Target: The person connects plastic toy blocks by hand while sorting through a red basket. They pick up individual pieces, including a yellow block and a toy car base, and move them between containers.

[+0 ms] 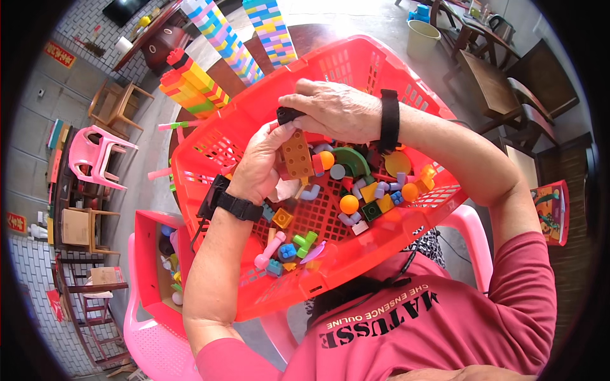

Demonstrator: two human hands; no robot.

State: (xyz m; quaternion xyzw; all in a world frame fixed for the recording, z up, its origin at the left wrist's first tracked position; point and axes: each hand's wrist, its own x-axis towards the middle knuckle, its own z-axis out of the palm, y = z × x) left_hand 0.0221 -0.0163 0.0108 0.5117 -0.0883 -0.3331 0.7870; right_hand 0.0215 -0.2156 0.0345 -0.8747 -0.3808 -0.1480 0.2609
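Tilted on the lap: a red plastic basket (254, 298) strewn with small coloured blocks, an orange ball (348, 204) among them. Behind, tall stacked block towers (219, 38). Above the basket, left hand (262, 166) wrapped around a brown studded brick (297, 154). Right hand (333, 111) pinching a small black piece (287, 115) onto that brick's top end.

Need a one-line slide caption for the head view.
Both hands, left and right, join an orange-brown block and a small black piece over a red basket of toy blocks.
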